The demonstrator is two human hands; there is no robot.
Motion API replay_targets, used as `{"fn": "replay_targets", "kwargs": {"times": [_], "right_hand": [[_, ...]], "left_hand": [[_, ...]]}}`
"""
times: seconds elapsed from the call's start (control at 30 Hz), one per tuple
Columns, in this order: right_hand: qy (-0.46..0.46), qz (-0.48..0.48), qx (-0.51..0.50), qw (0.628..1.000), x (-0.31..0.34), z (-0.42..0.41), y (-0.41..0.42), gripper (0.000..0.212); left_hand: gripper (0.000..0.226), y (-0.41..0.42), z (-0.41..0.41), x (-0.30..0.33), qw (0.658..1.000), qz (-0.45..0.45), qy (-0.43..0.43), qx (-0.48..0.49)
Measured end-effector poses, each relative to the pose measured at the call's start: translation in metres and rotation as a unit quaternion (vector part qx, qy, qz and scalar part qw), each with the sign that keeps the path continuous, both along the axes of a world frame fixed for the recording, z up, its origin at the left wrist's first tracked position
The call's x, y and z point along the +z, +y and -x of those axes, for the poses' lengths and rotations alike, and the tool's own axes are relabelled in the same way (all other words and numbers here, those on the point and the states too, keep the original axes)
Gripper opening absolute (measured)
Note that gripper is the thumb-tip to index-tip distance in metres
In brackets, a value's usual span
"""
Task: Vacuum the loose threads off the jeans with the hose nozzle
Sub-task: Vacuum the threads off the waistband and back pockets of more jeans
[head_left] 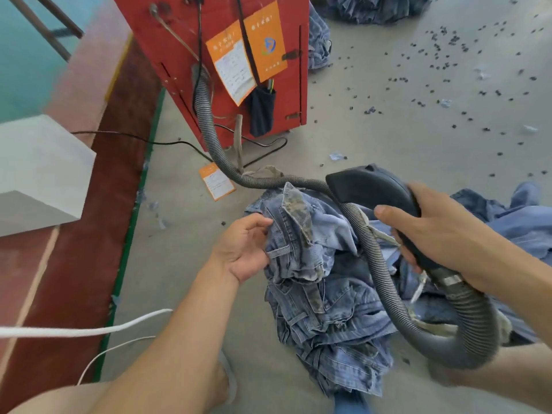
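Observation:
A bunched pair of light blue jeans (322,309) hangs in front of me above the concrete floor. My left hand (243,246) grips the jeans by their upper left edge near the waistband. My right hand (442,234) is closed around the black hose nozzle (370,186), whose wide mouth points left, just above and to the right of the jeans' top. The grey ribbed hose (379,264) loops down across the jeans, curls under my right wrist, and also runs back to the red machine.
The red vacuum cabinet (268,121) with orange tags stands ahead, black cables at its foot. More jeans lie at the right (513,216) and far back (373,7). Dark scraps litter the floor at the right. A white block (38,171) and white cord (89,330) are at left.

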State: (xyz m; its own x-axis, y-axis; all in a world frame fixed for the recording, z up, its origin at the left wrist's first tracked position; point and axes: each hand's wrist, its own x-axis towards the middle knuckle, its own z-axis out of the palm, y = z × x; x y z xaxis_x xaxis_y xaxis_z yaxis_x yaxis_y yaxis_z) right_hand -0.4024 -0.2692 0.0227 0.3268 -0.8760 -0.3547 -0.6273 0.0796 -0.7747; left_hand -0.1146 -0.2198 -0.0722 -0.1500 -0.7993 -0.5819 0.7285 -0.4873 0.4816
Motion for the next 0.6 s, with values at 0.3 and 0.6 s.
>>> {"fn": "replay_targets", "kwargs": {"times": [0.3, 0.6], "right_hand": [[0.081, 0.098, 0.083, 0.988, 0.021, 0.004, 0.012, 0.021], [0.143, 0.063, 0.138, 0.978, 0.004, 0.016, 0.008, 0.02]], "left_hand": [[0.039, -0.018, 0.04, 0.002, 0.989, -0.102, -0.08, -0.073], [0.079, -0.037, 0.058, -0.02, 0.944, -0.158, -0.286, -0.041]]}}
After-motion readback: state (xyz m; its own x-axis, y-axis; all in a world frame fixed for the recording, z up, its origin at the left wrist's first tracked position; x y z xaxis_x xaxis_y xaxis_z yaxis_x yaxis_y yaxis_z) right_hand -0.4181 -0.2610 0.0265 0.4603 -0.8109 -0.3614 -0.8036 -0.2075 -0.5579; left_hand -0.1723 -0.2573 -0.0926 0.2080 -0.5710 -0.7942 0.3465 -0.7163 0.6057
